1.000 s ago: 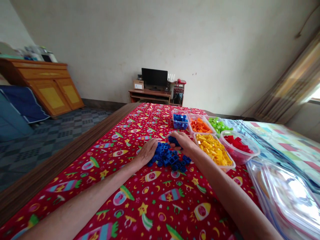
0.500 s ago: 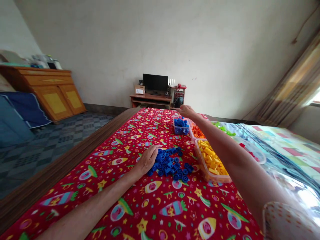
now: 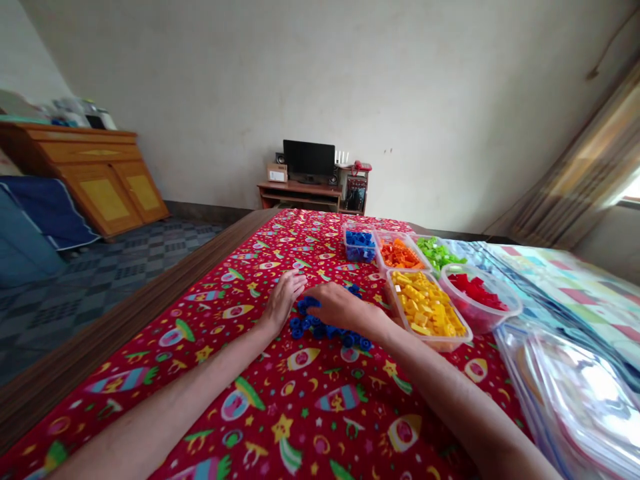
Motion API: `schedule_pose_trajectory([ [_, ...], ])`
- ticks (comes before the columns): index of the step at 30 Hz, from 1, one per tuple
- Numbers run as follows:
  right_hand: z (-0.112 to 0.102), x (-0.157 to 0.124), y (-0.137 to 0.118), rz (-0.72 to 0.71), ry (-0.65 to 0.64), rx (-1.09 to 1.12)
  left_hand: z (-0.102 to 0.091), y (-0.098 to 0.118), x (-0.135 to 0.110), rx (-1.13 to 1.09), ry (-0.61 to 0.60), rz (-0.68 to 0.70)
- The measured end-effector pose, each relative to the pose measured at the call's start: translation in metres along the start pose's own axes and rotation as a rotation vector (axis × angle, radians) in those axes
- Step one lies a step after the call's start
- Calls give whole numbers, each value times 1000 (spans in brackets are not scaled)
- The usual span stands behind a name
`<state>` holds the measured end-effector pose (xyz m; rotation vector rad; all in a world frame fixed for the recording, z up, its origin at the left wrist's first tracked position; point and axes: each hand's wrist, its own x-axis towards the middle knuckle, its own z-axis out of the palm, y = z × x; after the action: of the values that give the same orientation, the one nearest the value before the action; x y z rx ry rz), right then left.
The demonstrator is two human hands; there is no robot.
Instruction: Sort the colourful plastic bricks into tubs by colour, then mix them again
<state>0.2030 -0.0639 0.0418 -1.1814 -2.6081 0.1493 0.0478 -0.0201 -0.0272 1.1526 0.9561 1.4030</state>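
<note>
- Blue pieces (image 3: 316,327) heaped on red cloth (image 3: 317,420); right hand (image 3: 343,309) screens some, grip can't be told!
- Left hand (image 3: 285,299) loosely unfurled just beside!
- Rightward: box (image 3: 443,343) of yellow bricks (image 3: 425,305), red-filled tub (image 3: 481,321), stacked lids (image 3: 575,380).

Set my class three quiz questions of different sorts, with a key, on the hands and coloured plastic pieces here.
1. Multiple choice: which hand lies across the loose blue plastic pieces on the red patterned cloth? (a) left (b) right (c) neither
2. True or false: the yellow plastic pieces sit nearer the camera than the orange plastic pieces.
3. Which colour of piece lies both on the cloth and in a clear plastic container?

Key: 1. b, the right hand; 2. true; 3. blue.
</note>
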Motion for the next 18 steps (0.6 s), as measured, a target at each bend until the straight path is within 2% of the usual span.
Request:
schedule_pose_trajectory([
  [2,14,-1,2,-69,-30,-70,-1,1,-1,-18,4,-2],
  [5,18,-2,9,-118,-39,-111,0,1,-3,-7,-6,4],
  [9,8,-3,17,3,-11,-95,1,2,-5,-1,-21,18],
  [18,-11,-5,23,278,243,-127,6,10,-8,33,-23,7],
])
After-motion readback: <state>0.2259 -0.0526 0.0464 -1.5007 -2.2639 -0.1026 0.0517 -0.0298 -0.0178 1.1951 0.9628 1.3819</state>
